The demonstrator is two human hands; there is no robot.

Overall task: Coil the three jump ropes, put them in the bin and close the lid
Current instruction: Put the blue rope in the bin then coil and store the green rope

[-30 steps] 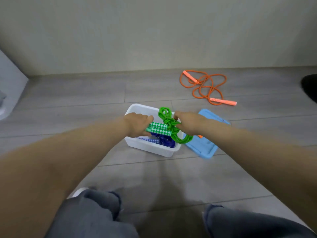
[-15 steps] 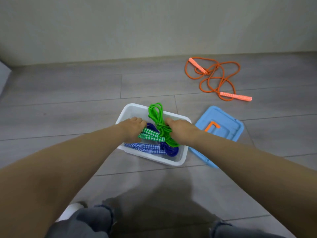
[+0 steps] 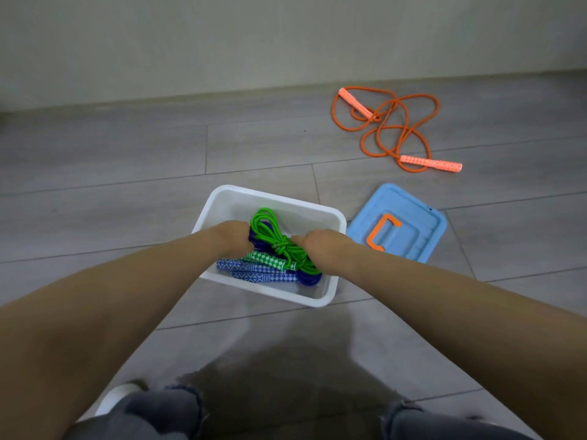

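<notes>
A white bin (image 3: 333,217) sits on the floor in front of me. Inside it lies a coiled blue jump rope (image 3: 254,273) with patterned handles. On top rests the coiled green jump rope (image 3: 273,238), knotted in the middle. My left hand (image 3: 230,238) and my right hand (image 3: 320,249) are both down in the bin, gripping the green coil from either side; the fingers are hidden. An orange jump rope (image 3: 390,128) lies loose and uncoiled on the floor at the far right. The blue lid (image 3: 413,223) with an orange handle lies flat right of the bin.
Grey plank floor runs to a pale wall at the back. My knees in grey trousers and a white shoe (image 3: 114,398) show at the bottom edge.
Both hands have lowered the green coil from above the bin's rim down into the bin, onto the blue rope. The camera view has shifted, bringing the lid and orange rope fully into sight.
</notes>
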